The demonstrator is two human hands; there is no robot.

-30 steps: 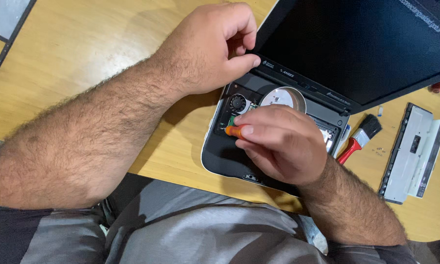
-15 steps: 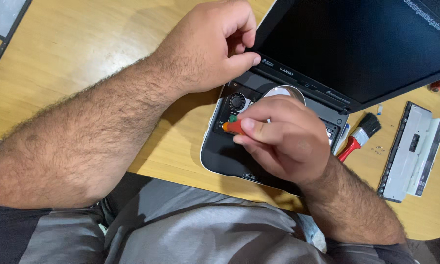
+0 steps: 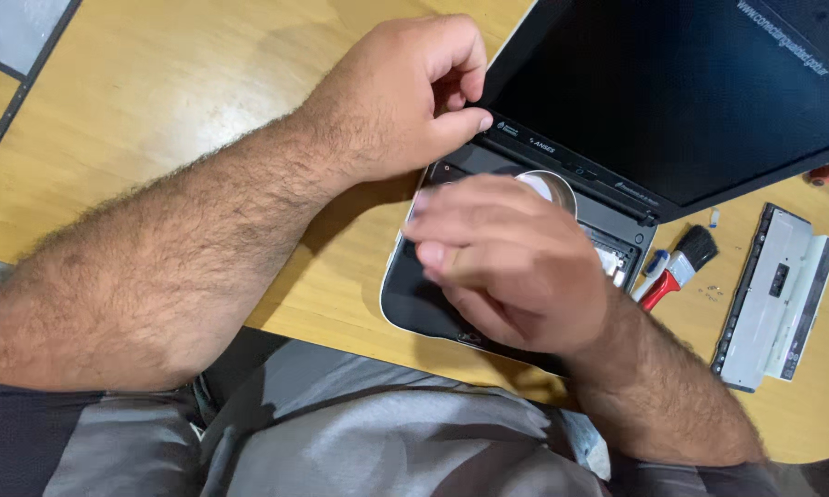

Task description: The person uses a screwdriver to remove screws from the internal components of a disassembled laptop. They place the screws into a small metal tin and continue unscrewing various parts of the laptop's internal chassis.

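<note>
A small black laptop lies opened up on the wooden table (image 3: 157,92). Its dark lid (image 3: 672,92) is tilted up and its base (image 3: 413,308) has the inner parts exposed. My left hand (image 3: 387,101) pinches the lid's lower left corner between thumb and fingers. My right hand (image 3: 506,267) is blurred and hovers over the open base, fingers together and pointing left. It covers most of the inside, and nothing shows in its grip. A round silvery part (image 3: 554,187) peeks out behind its knuckles.
A small brush with a red handle (image 3: 677,271) lies just right of the base. Further right rests a long grey and white panel (image 3: 773,294). Tiny screws (image 3: 709,293) lie between them. My lap fills the bottom, below the table's near edge.
My right hand has shifted up and to the left over the base. The orange-tipped tool it held before is no longer visible. My left hand has kept its hold on the lid.
</note>
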